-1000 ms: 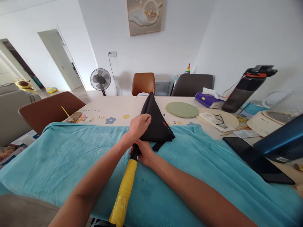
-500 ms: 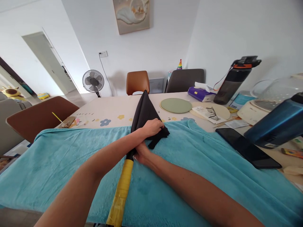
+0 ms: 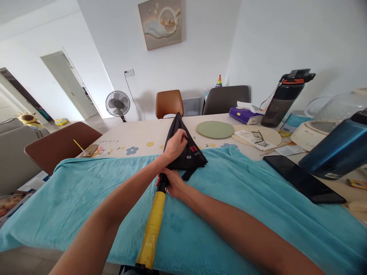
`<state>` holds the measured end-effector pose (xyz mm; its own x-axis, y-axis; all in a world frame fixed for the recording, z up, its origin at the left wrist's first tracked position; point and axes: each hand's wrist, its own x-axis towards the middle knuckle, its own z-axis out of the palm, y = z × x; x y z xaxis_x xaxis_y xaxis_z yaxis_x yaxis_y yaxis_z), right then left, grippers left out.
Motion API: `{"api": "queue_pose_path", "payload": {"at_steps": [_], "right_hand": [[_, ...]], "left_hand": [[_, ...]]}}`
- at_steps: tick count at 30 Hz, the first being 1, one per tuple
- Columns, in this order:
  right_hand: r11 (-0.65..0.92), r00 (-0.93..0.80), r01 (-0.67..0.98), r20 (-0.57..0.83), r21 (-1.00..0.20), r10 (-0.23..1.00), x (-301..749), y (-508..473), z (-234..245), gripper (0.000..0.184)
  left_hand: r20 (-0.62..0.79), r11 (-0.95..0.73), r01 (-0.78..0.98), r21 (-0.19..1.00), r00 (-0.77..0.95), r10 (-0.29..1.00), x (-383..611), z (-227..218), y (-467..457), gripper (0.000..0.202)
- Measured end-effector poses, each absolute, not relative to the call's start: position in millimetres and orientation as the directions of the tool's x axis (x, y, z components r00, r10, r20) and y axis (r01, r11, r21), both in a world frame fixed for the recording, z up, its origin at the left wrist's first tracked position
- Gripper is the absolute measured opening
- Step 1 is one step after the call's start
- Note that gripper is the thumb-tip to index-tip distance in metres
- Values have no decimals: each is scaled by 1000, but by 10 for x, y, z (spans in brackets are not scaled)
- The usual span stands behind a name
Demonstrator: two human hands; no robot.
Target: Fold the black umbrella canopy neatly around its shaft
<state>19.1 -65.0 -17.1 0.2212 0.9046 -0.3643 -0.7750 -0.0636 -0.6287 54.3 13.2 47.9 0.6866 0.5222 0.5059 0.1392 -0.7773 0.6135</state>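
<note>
A black umbrella (image 3: 189,158) lies lengthwise before me, its tip pointing away and its fabric loosely gathered, with a red logo and white print on the right side. A loose black strap hangs at the fabric's lower edge. The long yellow handle (image 3: 153,223) comes back towards me. My right hand (image 3: 174,183) is wrapped around the black shaft just above the yellow part. Over the fabric, my left hand (image 3: 176,145) is closed with curled fingers on the canopy; the fingertips are partly hidden. My left forearm crosses above the right hand.
A turquoise blanket (image 3: 100,198) covers the near part of the table (image 3: 140,131). On the right are a black phone (image 3: 304,179), a blue bottle (image 3: 335,149), a dark bottle (image 3: 282,101), glasses (image 3: 259,138), a purple tissue box (image 3: 245,114) and a green placemat (image 3: 215,130).
My left hand has moved from the fabric's right edge up and left along the canopy, uncovering the logo. My right hand still holds the shaft. The view has shifted slightly.
</note>
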Motion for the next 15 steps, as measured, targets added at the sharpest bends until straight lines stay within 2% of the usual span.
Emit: {"api": "queue_pose_path", "payload": {"at_steps": [3, 5, 7, 11, 15], "right_hand": [[-85, 197, -798, -392, -596, 898, 207, -656, -167, 16], [-88, 192, -808, -402, -582, 895, 213, -659, -159, 18], [-79, 196, -816, -403, -573, 894, 216, -664, -147, 18], [-76, 175, -835, -395, -545, 902, 227, -688, -122, 19], [-97, 126, -854, -383, -511, 915, 261, -709, -110, 21]], "left_hand": [[534, -654, 139, 743, 466, 706, 294, 534, 472, 15], [450, -515, 135, 847, 335, 828, 87, 501, 721, 13], [373, -410, 123, 904, 243, 896, -130, 414, 927, 10], [243, -292, 186, 938, 244, 939, -493, 194, 1141, 7], [288, -359, 239, 902, 285, 914, -694, 172, 1178, 6]]}}
